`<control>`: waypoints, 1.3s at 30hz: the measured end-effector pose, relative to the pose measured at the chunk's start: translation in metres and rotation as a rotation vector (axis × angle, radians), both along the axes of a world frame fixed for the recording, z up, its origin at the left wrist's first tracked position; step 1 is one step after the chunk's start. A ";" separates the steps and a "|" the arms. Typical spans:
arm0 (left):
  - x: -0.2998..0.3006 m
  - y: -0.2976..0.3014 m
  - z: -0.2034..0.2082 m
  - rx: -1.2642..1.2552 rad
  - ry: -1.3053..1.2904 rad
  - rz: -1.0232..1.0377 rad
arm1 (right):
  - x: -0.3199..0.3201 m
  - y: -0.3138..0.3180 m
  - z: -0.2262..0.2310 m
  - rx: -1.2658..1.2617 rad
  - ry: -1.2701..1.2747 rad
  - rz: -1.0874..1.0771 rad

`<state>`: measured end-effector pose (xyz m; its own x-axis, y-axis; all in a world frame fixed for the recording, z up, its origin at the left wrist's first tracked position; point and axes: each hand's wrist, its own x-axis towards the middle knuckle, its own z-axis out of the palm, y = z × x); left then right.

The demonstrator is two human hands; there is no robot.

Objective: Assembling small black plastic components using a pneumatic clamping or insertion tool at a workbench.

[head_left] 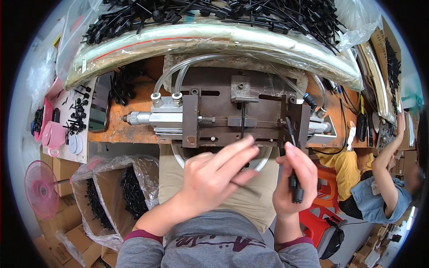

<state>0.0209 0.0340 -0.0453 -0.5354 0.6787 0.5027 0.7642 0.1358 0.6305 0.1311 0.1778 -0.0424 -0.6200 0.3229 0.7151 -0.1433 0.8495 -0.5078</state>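
My left hand (216, 172) is stretched toward the front of the metal clamping fixture (219, 89), fingers extended and somewhat blurred. Just ahead of its fingertips, a thin black rod (242, 118) stands in the middle of the fixture, across a small grey block (234, 121). A faint dark streak (250, 191) shows below that hand, too smeared to name. My right hand (297, 178) is closed around a black plastic part (293, 185) with a slim stem and a thick knobbed end. Its stem points up toward the fixture's right side.
A heap of black stemmed parts (214, 11) lies on a plastic-wrapped bundle behind the fixture. Air cylinders (167, 119) with clear hoses flank it. Plastic-lined boxes (111, 192) of black parts and a pink fan (42, 190) stand left. Another person (380, 192) sits at right near red stools (315, 223).
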 end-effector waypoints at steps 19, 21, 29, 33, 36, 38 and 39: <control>0.013 -0.018 0.014 0.159 -0.116 -0.086 | -0.005 -0.002 -0.009 0.218 0.052 0.013; 0.012 -0.017 0.006 0.172 -0.119 -0.137 | -0.003 0.000 -0.010 0.071 0.048 0.052; 0.003 -0.004 -0.008 0.233 -0.170 0.031 | -0.022 0.004 -0.020 -0.083 0.050 0.116; 0.002 -0.009 -0.008 0.143 -0.124 0.048 | -0.020 0.008 -0.027 -0.212 0.120 0.129; 0.005 -0.011 -0.008 0.091 -0.165 0.018 | -0.017 0.006 -0.027 -0.163 0.094 0.136; 0.002 -0.013 -0.003 0.166 -0.245 -0.020 | -0.014 0.005 -0.022 -0.042 0.034 0.115; -0.001 -0.011 0.000 0.205 -0.273 -0.039 | -0.016 0.004 -0.018 0.046 -0.012 0.117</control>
<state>0.0196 0.0230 -0.0449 -0.6447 0.6010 0.4724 0.5652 -0.0413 0.8239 0.1153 0.1821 -0.0600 -0.6600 0.2151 0.7198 -0.2366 0.8499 -0.4708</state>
